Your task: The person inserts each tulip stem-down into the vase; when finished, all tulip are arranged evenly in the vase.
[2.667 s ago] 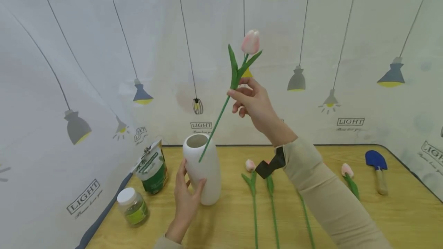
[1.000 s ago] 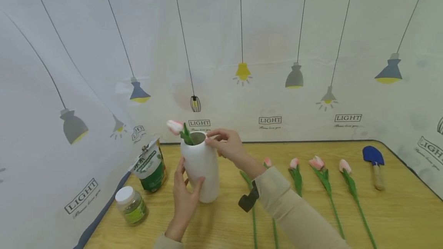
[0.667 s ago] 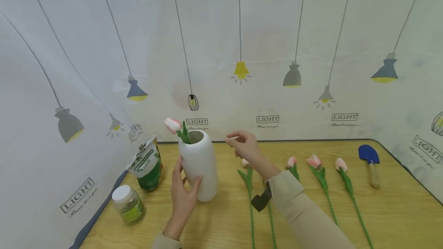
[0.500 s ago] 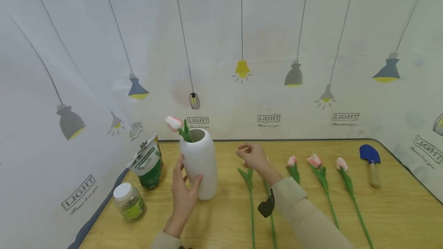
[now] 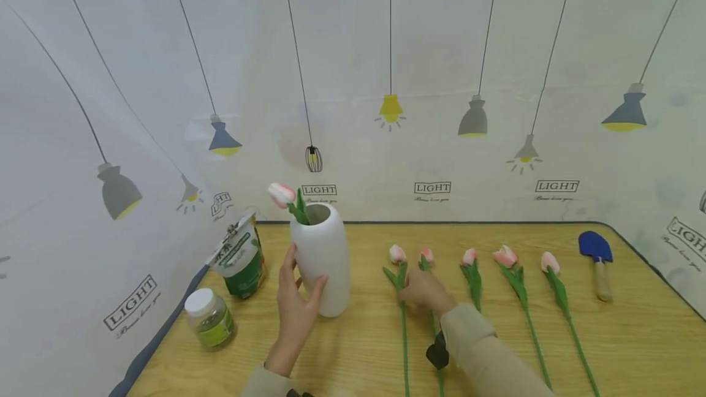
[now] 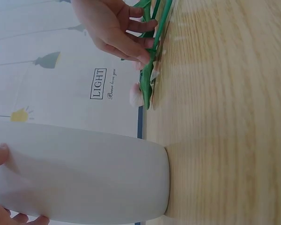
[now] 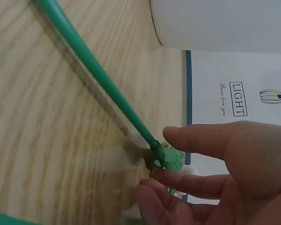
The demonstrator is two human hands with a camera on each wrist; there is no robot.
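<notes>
Yellowish wood tabletop [image 5: 364,354], dark-edged behind, left a strip of room between the tall, white, rounded vase [image 5: 325,268], gripped by the curled left hand [image 5: 298,308], and the leftmost lying pink-and-white, green-stemmed tulip [image 5: 400,279]; its leaf base sat between parted thumb and fingers of the right hand [image 5: 426,290].

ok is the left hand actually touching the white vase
Touching: in the head view, the left hand grips the side of the white vase, its thumb lying against the front.

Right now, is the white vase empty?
No, a pink-and-white tulip leans out of the mouth of the white vase in the head view.
</notes>
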